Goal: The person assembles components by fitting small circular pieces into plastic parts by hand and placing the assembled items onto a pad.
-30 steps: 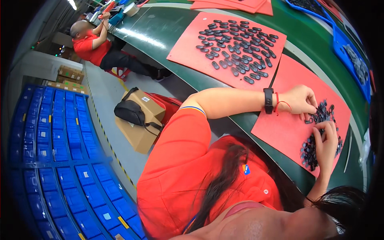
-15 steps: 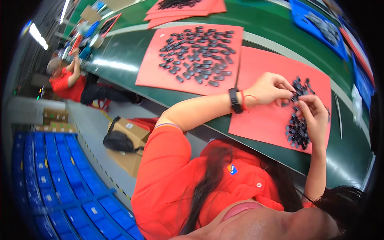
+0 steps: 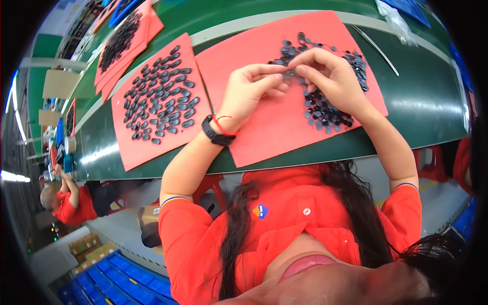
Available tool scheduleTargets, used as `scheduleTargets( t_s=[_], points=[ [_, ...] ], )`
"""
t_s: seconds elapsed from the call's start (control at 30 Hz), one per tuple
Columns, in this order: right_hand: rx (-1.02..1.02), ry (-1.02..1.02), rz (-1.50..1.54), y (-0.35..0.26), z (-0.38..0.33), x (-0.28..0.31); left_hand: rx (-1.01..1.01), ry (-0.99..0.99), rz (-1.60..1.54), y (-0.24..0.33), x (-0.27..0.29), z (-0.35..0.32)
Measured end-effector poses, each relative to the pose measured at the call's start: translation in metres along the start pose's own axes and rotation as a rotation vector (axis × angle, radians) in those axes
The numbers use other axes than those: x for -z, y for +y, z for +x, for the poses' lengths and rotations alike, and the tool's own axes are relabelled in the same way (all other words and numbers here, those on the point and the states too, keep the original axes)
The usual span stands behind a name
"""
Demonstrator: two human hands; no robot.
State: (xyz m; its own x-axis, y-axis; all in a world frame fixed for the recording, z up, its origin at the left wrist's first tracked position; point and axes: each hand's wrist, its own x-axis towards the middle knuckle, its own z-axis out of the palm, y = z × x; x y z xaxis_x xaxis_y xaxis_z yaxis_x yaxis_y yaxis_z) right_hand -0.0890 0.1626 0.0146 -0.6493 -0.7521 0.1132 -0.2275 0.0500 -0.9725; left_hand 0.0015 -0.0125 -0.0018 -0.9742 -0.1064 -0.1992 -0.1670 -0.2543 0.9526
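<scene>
My left hand (image 3: 250, 94) and my right hand (image 3: 333, 80) meet fingertip to fingertip above a red mat (image 3: 254, 142). Between them they pinch a small dark grey piece (image 3: 290, 73), partly covered by the fingers. Under and around my right hand lies a loose pile of small round black and grey pieces (image 3: 325, 113). A second red mat (image 3: 129, 158) adjoins on the left, with many oblong black pieces (image 3: 165, 91) spread over it. A dark band and a red string circle my left wrist.
A thin metal tool, perhaps tweezers (image 3: 378, 50), lies on the green table (image 3: 422, 86) to the right. Behind it is a clear plastic bag (image 3: 396, 23). Stacked red mats with black parts (image 3: 122, 43) stand far left. Another person (image 3: 73, 201) sits beyond the table's left end.
The view has turned, so the mats and table appear shifted left. My hands stay together at the fingertips, now farther from the lower part of the pile.
</scene>
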Motion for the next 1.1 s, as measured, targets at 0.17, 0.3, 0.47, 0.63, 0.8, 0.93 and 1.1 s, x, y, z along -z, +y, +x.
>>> scheduleTargets(
  t_s=[0.17, 0.3, 0.47, 0.63, 0.8, 0.93, 1.1],
  points=[
    [-0.037, 0.064, 0.132, 0.003, -0.004, -0.001, 0.004, -0.001, -0.051, 0.000, -0.002, -0.001],
    [-0.075, 0.081, 0.174, 0.004, -0.004, -0.003, -0.007, 0.023, -0.019, -0.001, -0.002, -0.001],
    [-0.039, 0.082, -0.058, 0.008, -0.005, -0.005, -0.012, 0.013, -0.018, -0.003, -0.004, -0.001],
    [0.078, 0.138, -0.237, 0.015, -0.006, -0.011, -0.025, -0.022, -0.020, -0.002, -0.004, -0.002],
    [0.046, 0.143, -0.224, 0.012, -0.007, -0.012, -0.003, -0.019, -0.039, 0.000, -0.006, -0.004],
    [0.055, 0.163, -0.177, 0.010, -0.008, -0.014, -0.012, -0.021, -0.041, 0.002, -0.008, -0.007],
    [0.096, 0.159, -0.154, 0.012, -0.008, -0.016, -0.024, -0.020, -0.030, 0.003, -0.009, -0.009]
  ],
)
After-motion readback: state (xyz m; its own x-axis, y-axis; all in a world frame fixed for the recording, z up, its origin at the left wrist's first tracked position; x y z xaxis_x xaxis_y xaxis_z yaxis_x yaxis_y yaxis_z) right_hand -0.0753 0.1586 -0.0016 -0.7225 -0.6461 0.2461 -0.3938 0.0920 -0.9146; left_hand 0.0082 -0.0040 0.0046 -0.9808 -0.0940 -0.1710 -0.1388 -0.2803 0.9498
